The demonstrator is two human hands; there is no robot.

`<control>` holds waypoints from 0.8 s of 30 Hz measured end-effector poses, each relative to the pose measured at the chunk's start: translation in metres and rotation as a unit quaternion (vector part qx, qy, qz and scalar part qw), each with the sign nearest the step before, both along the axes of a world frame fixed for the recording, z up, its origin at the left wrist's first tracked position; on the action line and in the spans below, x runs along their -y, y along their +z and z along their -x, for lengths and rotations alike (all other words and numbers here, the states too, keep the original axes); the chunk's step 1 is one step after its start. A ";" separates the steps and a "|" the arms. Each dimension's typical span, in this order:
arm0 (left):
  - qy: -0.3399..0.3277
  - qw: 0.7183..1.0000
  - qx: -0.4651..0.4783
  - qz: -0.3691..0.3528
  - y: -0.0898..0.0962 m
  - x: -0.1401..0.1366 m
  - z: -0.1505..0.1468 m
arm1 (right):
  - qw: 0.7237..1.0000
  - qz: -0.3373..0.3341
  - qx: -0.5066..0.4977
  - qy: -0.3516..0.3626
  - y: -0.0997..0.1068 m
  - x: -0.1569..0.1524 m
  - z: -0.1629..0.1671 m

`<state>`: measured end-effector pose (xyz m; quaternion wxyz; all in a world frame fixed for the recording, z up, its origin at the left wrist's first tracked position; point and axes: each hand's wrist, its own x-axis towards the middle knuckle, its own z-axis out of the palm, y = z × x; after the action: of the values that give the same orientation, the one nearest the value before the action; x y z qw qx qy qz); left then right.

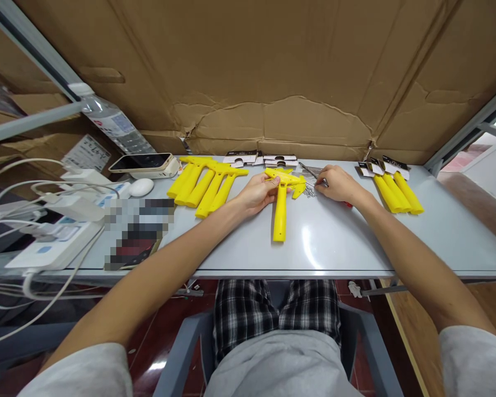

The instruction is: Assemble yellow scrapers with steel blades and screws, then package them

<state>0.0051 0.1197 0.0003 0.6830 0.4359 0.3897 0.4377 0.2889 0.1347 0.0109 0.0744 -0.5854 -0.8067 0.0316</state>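
My left hand [261, 194] is closed around the head of a yellow plastic T-shaped tool [280, 218], whose handle points toward me and whose hooked end faces right. My right hand [337, 183] pinches a thin dark metal tool [308, 171], possibly tweezers; its exact kind is hard to make out. Its tip end lies near a heap of small dark metal pieces [310, 191], perhaps screws, on the table. Beneath my right hand a bit of something red [348, 204] shows, mostly hidden.
Several similar yellow tools [209, 187] lie at left. Tagged yellow pieces [397, 193] rest at right. Black-and-white cards [280, 160] line the cardboard wall [273, 66]. A phone [140, 162], mouse [141, 187], water bottle [118, 124] and cabled power strip [53, 248] crowd the left side.
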 end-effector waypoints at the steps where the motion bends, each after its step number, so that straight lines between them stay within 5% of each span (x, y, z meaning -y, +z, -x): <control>1: 0.000 1.000 0.002 0.002 0.001 0.001 0.000 | 1.000 0.003 -0.004 -0.004 0.000 -0.001 0.000; 16: -0.003 1.000 0.001 0.004 0.003 0.003 0.000 | 0.992 0.014 -0.076 -0.100 0.022 0.002 -0.004; 24: -0.012 1.000 0.014 0.005 0.001 0.002 0.001 | 0.961 0.052 -0.261 -0.080 0.028 0.010 0.001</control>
<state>0.0046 0.1175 0.0016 0.6956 0.4314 0.3771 0.4334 0.2881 0.1250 0.0391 0.2540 -0.6225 -0.7070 0.2193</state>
